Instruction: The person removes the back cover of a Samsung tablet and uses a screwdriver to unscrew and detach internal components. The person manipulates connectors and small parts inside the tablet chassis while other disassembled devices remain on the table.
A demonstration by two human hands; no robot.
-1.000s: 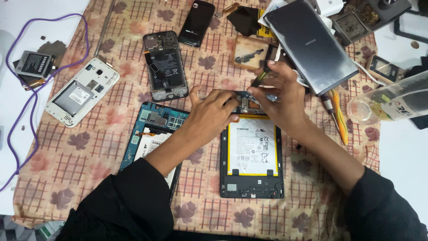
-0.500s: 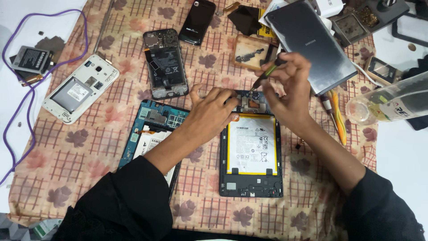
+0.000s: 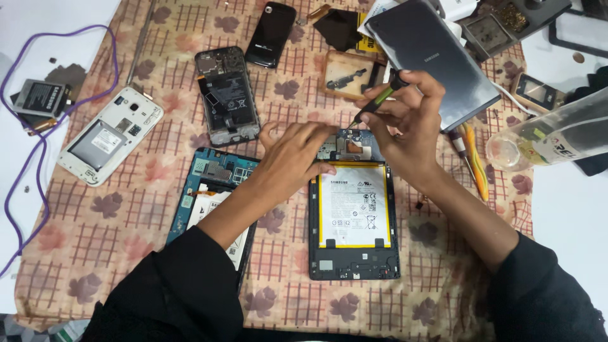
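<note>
We are working over a checked cloth [image 3: 126,221] with leaf prints, spread across the table and strewn with opened devices. The largest piece near us is the opened tablet [image 3: 353,218], lying back-off at the centre, its white battery [image 3: 353,206] with yellow edging filling most of the frame. At nine o'clock from it lies a second opened tablet with a blue frame [image 3: 212,190], partly under our left sleeve. At one o'clock from it rests a dark grey back cover [image 3: 437,57], and at eleven o'clock an opened phone [image 3: 227,95] shows its own battery.

Our left hand [image 3: 294,161] lies flat, fingers spread, pressing on the top left corner of the centre tablet and gripping nothing. Our right hand [image 3: 405,123] is closed around a small screwdriver [image 3: 375,103] with a green and black handle, held like a pen, its tip slanting down toward the circuit board [image 3: 348,144] at the tablet's twelve o'clock edge.

We judge that the step in hand is work on the board's screws at the top of the frame. The tip appears to hover just above the board; whether it touches we cannot tell. The next move calls for seating the tip squarely in a screw head, with the left hand holding the frame steady against the soft cloth.
</note>
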